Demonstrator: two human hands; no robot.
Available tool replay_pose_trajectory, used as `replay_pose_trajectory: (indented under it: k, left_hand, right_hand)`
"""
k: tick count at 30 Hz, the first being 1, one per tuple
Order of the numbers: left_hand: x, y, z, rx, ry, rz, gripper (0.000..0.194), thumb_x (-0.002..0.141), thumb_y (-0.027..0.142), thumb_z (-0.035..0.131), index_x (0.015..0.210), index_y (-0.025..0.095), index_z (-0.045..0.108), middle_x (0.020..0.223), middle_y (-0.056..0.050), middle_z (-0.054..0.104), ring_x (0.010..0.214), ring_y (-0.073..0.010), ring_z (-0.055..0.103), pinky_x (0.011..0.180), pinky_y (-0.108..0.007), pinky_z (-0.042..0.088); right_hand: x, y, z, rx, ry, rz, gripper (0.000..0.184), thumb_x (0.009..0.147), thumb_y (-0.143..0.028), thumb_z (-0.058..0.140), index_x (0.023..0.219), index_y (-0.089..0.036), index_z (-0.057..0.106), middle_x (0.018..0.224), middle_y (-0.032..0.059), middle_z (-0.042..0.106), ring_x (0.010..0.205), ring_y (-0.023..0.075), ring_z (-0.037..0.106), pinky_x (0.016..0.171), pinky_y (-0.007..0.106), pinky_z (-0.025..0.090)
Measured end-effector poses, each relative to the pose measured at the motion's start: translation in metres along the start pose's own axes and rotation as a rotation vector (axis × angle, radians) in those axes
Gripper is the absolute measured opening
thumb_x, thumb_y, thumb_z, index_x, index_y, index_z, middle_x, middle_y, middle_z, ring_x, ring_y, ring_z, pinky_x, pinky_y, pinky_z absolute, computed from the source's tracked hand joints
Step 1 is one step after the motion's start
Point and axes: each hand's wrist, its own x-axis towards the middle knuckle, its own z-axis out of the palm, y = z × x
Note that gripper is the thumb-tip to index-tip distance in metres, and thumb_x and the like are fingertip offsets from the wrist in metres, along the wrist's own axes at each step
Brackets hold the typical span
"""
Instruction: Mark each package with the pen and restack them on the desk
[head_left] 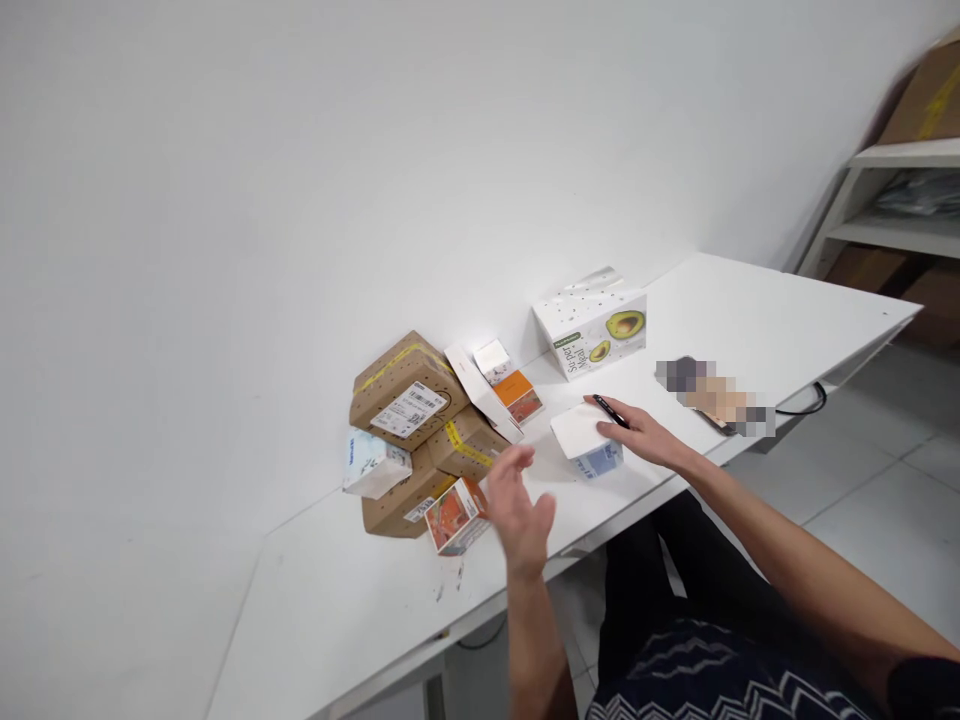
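Note:
My right hand [636, 432] holds a black pen [611, 411] and rests at the top of a small white and blue box [581, 440]. That box stands on the table close to the front edge. My left hand [521, 510] is raised, its fingers apart, with nothing in it. Just left of it sits an orange and white box [454, 516]. Beside that are stacked brown cardboard boxes [409, 395], with yellow tape and a white label on the upper one. A white and light blue box [375, 463] leans at their left side.
Against the wall stands a white box with avocado pictures [600, 330]. An orange box [517, 395] is left of it. A blurred-out item [712, 390] lies right on the white table [315, 610], near a black cable [810, 404]. Shelves [900, 235] with cartons stand far right.

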Motion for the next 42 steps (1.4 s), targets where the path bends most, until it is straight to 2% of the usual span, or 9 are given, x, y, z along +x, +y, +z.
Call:
replay_pose_trajectory:
  k: [4,8,12,16,22,27,31,38,42]
  left_hand:
    - [-0.002,-0.034,0.021,0.078,-0.284,-0.171,0.093,0.069,0.041,0.078,0.143,0.029,0.023,0.149,-0.012,0.029,0.135,-0.0314,0.033,0.11,-0.051,0.029]
    - [0.002,-0.049,0.038,-0.014,-0.341,-0.28,0.109,0.062,0.04,0.083,0.145,0.03,0.014,0.153,-0.012,0.021,0.14,-0.0309,0.025,0.112,-0.048,0.028]
    - [0.0,-0.041,0.043,-0.144,-0.345,-0.32,0.094,0.062,0.036,0.083,0.137,0.028,0.026,0.141,-0.011,0.037,0.128,-0.0272,0.044,0.105,-0.043,0.04]
    - [-0.007,-0.034,0.042,-0.139,-0.348,-0.27,0.078,0.063,0.033,0.082,0.126,0.025,0.036,0.13,-0.01,0.046,0.118,-0.0256,0.051,0.098,-0.041,0.045]
    - [-0.014,-0.039,0.039,-0.017,-0.348,-0.105,0.078,0.061,0.029,0.083,0.124,0.024,0.036,0.131,-0.011,0.043,0.125,-0.0272,0.045,0.105,-0.043,0.039]
    - [-0.017,-0.042,0.033,0.079,-0.373,0.041,0.09,0.063,0.028,0.081,0.133,0.025,0.025,0.135,-0.014,0.035,0.127,-0.0284,0.042,0.104,-0.047,0.04]
    - [-0.017,-0.037,0.028,0.197,-0.423,0.211,0.073,0.067,0.024,0.078,0.125,0.027,0.034,0.132,-0.013,0.034,0.129,-0.0296,0.039,0.104,-0.052,0.038]
    - [-0.02,-0.035,0.028,0.224,-0.422,0.119,0.073,0.068,0.023,0.077,0.126,0.024,0.034,0.131,-0.014,0.037,0.127,-0.0289,0.04,0.106,-0.052,0.036]
    - [-0.022,-0.037,0.028,0.228,-0.409,0.105,0.077,0.068,0.023,0.077,0.131,0.023,0.03,0.131,-0.014,0.038,0.127,-0.0289,0.041,0.107,-0.052,0.036]
  right_hand:
    - [-0.001,-0.001,0.001,0.024,-0.008,0.002,0.054,0.082,-0.039,0.054,0.133,-0.023,0.055,0.139,0.0035,0.054,0.124,0.0283,0.051,0.105,0.044,0.039]
    - [-0.006,0.003,0.001,0.037,-0.026,-0.019,0.053,0.082,-0.037,0.053,0.134,-0.023,0.053,0.137,0.0036,0.055,0.122,0.0274,0.053,0.102,0.042,0.042]
    - [-0.014,0.01,0.002,0.05,-0.034,-0.071,0.056,0.083,-0.035,0.054,0.139,-0.025,0.046,0.139,0.004,0.053,0.119,0.0259,0.054,0.097,0.039,0.045]
    - [-0.022,0.015,0.007,0.119,0.007,-0.074,0.05,0.086,-0.04,0.053,0.134,-0.025,0.048,0.134,0.0068,0.057,0.112,0.0252,0.057,0.091,0.037,0.047]
    - [-0.026,0.011,0.016,0.196,0.091,-0.026,0.045,0.085,-0.048,0.054,0.12,-0.02,0.059,0.111,0.0084,0.066,0.082,0.0202,0.06,0.068,0.031,0.048]
    - [-0.031,0.003,0.018,0.25,0.086,0.034,0.045,0.082,-0.047,0.058,0.117,-0.019,0.063,0.105,0.0069,0.066,0.075,0.0172,0.058,0.064,0.029,0.046]
    - [-0.034,0.004,0.019,0.254,0.072,0.038,0.045,0.084,-0.046,0.056,0.12,-0.02,0.062,0.1,0.0051,0.067,0.071,0.0161,0.057,0.063,0.028,0.045]
    - [-0.033,0.003,0.024,0.207,0.136,0.057,0.043,0.086,-0.05,0.053,0.112,-0.019,0.066,0.101,0.0063,0.068,0.081,0.0194,0.059,0.069,0.029,0.046]
    - [-0.032,0.001,0.026,0.209,0.155,0.095,0.043,0.083,-0.052,0.056,0.107,-0.018,0.067,0.098,0.0068,0.069,0.076,0.0189,0.059,0.063,0.029,0.045]
